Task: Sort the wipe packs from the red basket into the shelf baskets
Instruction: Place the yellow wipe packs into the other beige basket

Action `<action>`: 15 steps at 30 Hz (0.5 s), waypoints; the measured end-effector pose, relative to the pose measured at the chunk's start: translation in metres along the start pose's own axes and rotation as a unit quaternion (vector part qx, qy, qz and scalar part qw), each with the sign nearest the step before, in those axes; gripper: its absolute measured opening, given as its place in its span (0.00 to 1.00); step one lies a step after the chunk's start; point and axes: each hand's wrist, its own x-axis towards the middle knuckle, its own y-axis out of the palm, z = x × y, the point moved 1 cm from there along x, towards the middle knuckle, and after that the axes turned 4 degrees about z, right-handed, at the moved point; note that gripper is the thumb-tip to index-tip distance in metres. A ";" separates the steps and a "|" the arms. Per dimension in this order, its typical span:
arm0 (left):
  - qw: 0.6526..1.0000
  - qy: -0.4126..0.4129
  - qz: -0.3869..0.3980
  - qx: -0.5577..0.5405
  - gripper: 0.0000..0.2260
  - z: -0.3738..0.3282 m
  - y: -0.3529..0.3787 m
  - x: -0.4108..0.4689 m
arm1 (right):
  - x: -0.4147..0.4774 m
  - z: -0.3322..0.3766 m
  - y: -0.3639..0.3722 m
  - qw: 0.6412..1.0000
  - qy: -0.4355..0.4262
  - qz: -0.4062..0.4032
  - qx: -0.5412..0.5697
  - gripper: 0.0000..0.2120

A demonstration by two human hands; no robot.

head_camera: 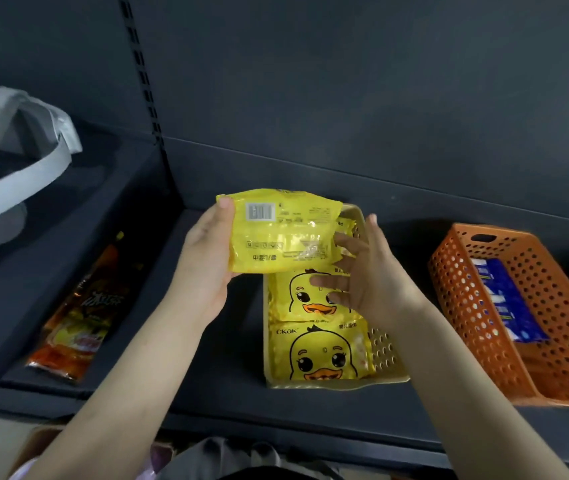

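A yellow wipe pack [283, 233], back side with barcode facing me, hangs above the far end of a beige shelf basket [388, 351]. My left hand [203, 258] grips its left edge, thumb on the top corner. My right hand [362, 275] touches the pack's right edge with spread, relaxed fingers. Two yellow duck-face wipe packs [321, 348] lie flat in the beige basket, and another yellow pack shows at its far end. The red basket is not in view.
An orange perforated basket [477, 306] with a blue pack [508, 299] stands to the right on the dark shelf [227, 389]. An orange snack bag [78, 317] lies in the left bay. A grey bag strap [16, 174] hangs at far left.
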 end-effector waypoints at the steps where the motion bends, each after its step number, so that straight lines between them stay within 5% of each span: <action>1: 0.999 -0.005 0.013 0.033 0.15 0.000 0.003 -0.002 | -0.001 0.003 -0.003 1.000 0.015 0.005 0.009 0.30; 5: 0.983 -0.025 0.045 0.175 0.23 0.000 0.019 -0.009 | -0.008 0.010 -0.006 0.995 -0.005 0.014 0.097 0.34; 7: 0.977 -0.020 0.053 0.204 0.29 0.003 0.026 -0.011 | -0.011 0.007 -0.004 0.996 -0.070 -0.008 0.051 0.27; 12: 0.997 -0.032 0.054 0.044 0.17 0.011 0.033 -0.010 | -0.018 -0.010 -0.011 0.956 -0.281 -0.040 -0.079 0.09; 15: 0.994 -0.051 0.058 -0.076 0.15 0.009 0.038 -0.011 | -0.023 -0.013 -0.012 0.945 -0.318 -0.002 -0.078 0.31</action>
